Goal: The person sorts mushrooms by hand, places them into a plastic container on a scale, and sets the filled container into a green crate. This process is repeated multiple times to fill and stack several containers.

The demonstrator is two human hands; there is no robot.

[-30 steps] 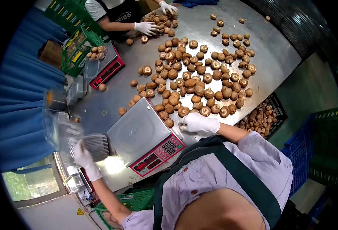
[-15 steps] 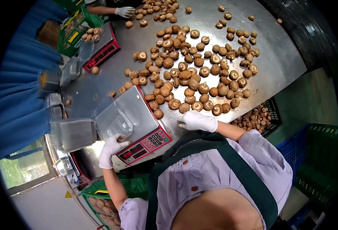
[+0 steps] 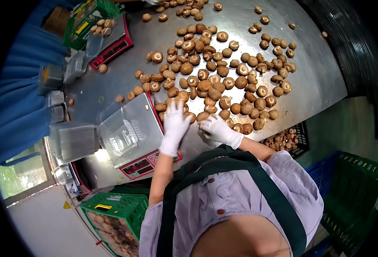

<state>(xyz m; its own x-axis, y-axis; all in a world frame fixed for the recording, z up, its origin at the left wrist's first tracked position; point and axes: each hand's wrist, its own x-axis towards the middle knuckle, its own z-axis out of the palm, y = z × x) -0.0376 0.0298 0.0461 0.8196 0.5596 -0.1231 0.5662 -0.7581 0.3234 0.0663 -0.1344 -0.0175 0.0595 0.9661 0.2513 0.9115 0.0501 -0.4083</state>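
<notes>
My left hand, in a white glove, stretches over the right edge of the near scale with its fingers extended onto brown mushrooms. Its fingers look open, lying against the mushrooms at the pile's near edge. My right hand, also gloved, rests by the near side of the pile with its fingers curled in; whatever they hold, if anything, is hidden. On the red-framed scale sits a clear plastic tray with no mushrooms visible in it.
Stacked clear trays stand left of the scale. A second scale holds a filled tray farther back, near another person's gloved hand. Green crates and a black crate of mushrooms flank the metal table.
My left hand has left the clear tray's near corner and moved right and forward to the mushrooms. My right hand has shifted only slightly. The other person's hand has moved mostly out of view.
</notes>
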